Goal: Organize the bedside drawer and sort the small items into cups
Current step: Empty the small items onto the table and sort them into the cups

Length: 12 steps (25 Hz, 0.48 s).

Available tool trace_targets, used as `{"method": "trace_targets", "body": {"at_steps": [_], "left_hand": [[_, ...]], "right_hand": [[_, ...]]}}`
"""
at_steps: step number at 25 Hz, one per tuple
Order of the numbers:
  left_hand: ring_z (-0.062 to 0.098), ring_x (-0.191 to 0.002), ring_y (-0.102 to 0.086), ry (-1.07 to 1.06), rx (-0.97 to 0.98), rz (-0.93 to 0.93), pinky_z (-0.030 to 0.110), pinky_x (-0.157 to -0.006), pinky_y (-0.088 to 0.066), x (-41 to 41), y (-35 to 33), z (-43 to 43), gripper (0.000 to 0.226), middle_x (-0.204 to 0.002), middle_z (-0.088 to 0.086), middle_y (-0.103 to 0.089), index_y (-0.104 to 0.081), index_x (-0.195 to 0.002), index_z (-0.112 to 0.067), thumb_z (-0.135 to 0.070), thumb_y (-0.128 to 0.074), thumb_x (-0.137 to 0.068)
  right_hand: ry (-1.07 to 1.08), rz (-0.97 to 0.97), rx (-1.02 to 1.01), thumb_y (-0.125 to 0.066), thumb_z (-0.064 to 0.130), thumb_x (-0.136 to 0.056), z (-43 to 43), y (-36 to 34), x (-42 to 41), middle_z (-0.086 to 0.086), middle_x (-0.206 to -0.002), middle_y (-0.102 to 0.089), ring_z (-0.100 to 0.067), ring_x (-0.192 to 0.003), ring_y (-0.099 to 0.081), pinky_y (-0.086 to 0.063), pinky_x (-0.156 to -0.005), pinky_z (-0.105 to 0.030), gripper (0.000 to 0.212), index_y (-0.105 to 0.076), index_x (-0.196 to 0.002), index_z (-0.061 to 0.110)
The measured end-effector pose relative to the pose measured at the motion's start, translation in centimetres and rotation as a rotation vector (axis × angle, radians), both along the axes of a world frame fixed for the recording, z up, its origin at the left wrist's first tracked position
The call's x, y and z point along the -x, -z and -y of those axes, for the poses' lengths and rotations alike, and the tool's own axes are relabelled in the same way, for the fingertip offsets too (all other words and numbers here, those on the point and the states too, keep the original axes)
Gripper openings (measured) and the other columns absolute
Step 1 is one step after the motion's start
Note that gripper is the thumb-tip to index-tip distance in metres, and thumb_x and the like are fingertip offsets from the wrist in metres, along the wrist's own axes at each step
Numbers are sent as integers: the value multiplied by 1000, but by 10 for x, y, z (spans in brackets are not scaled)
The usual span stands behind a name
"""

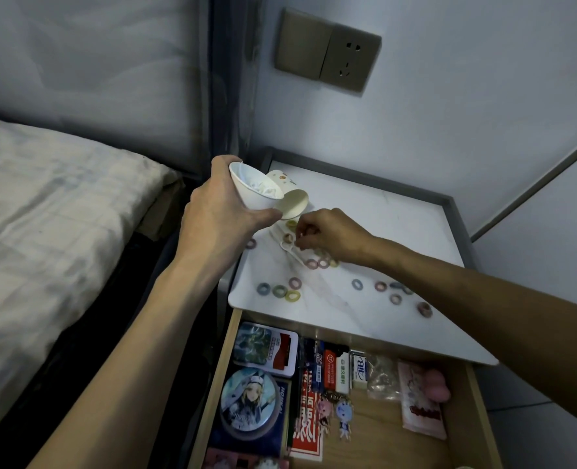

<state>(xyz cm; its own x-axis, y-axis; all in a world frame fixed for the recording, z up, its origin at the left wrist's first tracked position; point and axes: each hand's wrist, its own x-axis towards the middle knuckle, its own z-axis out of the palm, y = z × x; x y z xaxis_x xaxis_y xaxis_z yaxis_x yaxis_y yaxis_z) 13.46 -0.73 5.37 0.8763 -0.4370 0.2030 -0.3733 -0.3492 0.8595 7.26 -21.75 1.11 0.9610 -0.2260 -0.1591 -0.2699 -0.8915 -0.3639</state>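
While a white paper cup (251, 198) is gripped by the left hand (219, 211), something tiny (299, 236) is pinched by the right hand (327, 233). Pastel elastic rings (279, 291) strewn on the marble surface (382, 214) are judged soft, light, pinchable anywhere

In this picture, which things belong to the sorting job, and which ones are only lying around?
Job in hand:
white cup, held by the left hand
tipped cup
coloured rings
white sticks, by the right hand
open drawer

Lying about:
bed
wall socket
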Motion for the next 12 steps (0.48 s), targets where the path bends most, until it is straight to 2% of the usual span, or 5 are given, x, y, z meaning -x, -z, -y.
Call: {"method": "trace_targets", "body": {"at_steps": [3, 6, 8, 10, 12], "left_hand": [[13, -93, -53, -4, -8, -4, 7, -54, -39, 0, 0, 0, 78, -107, -7, -56, -44, -131, -23, -33, -87, -68], [13, -89, -53, -1, -5, -9, 5, -55, -39, 0, 0, 0, 76, -106, -8, -56, -44, -130, -23, -32, -87, -68], [10, -83, -51, 6, 1, -11, 1, -53, -38, 0, 1, 0, 75, -105, -8, -56, -45, -130, -23, -31, -87, -69], [12, -87, -52, 3, 5, -2, 6, -56, -40, -2, 2, -1, 75, -105, -9, -56, -45, -129, -24, -33, -87, -68], [14, -93, -53, -2, 6, -1, 17, -67, -41, -3, 2, -1, 76, -106, -8, -57, -44, -129, -24, -34, -88, -67]], "right_hand": [[84, 54, 23, -74, 22, -83, 0, 3, -8, -3, -82, -72, -20, -76, -66, -54, -75, -39, 5, -70, -85, 18], [145, 64, 10, -76, 19, -82, -12, 17, -10, -5, -88, -73, -19, -77, -66, -50, -66, -28, 8, -73, -89, 14], [164, 60, 52, -76, 20, -80, -19, 25, -9, -6, -87, -72, -21, -79, -66, -49, -64, -27, 11, -72, -88, 12], [199, 31, 109, -78, 23, -77, -22, 27, -7, -7, -80, -70, -25, -78, -67, -53, -66, -32, 17, -71, -86, 10], [233, -14, 167, -79, 26, -76, -22, 27, -5, -8, -82, -70, -27, -81, -67, -53, -69, -34, 22, -71, -88, 10]]}}
